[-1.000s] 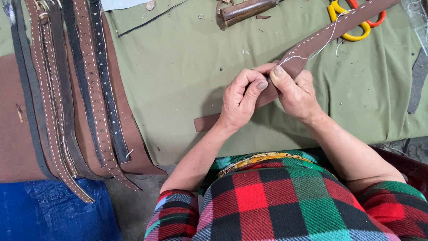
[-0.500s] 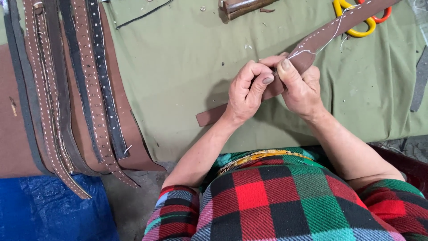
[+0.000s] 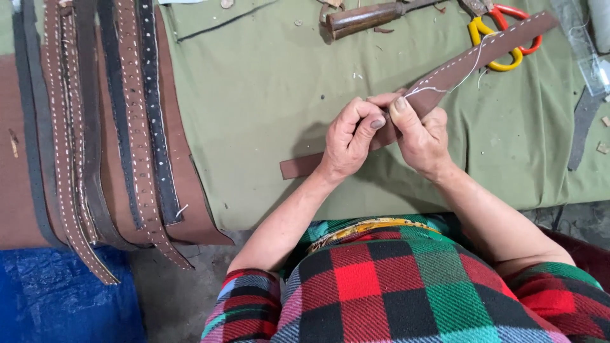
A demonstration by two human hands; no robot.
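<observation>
Pinching a brown leather strap and its white thread, left hand and right hand both closed over green surface.

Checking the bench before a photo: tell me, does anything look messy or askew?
Little. Loose thread trails off the brown strap both hands hold. Small scraps dot the green cloth. The straps at left overhang its edge.

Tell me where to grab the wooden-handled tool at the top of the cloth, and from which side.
Grip the wooden-handled tool around its thick brown handle, coming from the near side. The handle lies flat and bare on the green cloth, while its metal end runs toward the scissors.
</observation>
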